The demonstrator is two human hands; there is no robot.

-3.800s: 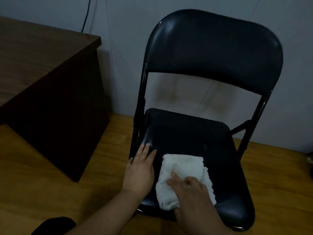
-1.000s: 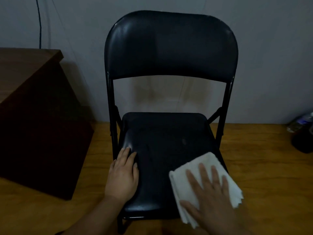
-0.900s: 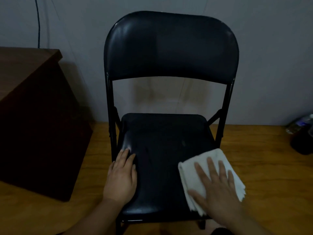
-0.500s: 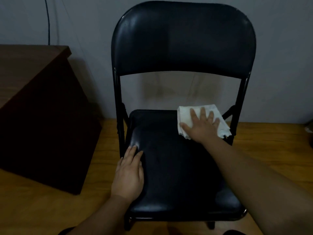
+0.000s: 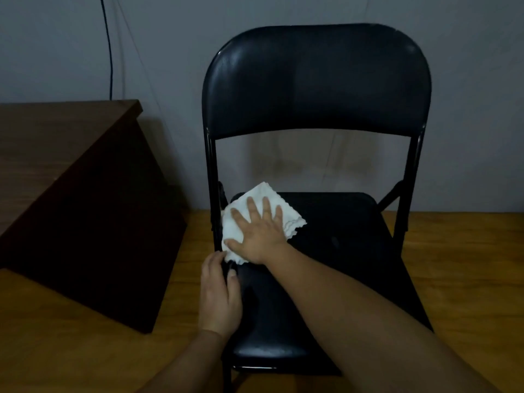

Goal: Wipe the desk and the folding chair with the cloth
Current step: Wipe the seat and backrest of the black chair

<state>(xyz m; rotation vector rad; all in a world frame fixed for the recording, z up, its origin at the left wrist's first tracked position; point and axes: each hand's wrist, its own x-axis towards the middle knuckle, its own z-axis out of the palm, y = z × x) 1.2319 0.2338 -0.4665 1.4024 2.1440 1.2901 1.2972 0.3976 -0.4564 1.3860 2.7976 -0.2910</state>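
A black folding chair (image 5: 317,80) stands against the wall, its padded seat (image 5: 340,251) facing me. A white cloth (image 5: 263,194) lies on the seat's back left corner. My right hand (image 5: 258,231) presses flat on the cloth with fingers spread. My left hand (image 5: 219,293) grips the seat's left edge, thumb on top and fingers curled over the side, just in front of the cloth. The dark brown desk (image 5: 56,154) stands to the left of the chair.
A wooden floor (image 5: 459,268) runs under the chair and desk. A grey wall (image 5: 170,52) is close behind, with a black cable (image 5: 109,46) hanging down it above the desk. The desk's dark side panel (image 5: 107,236) sits near the chair's left legs.
My right hand slid the cloth from the seat's back right corner across to its back left corner. My left hand shifted from lying flat to gripping the seat edge.
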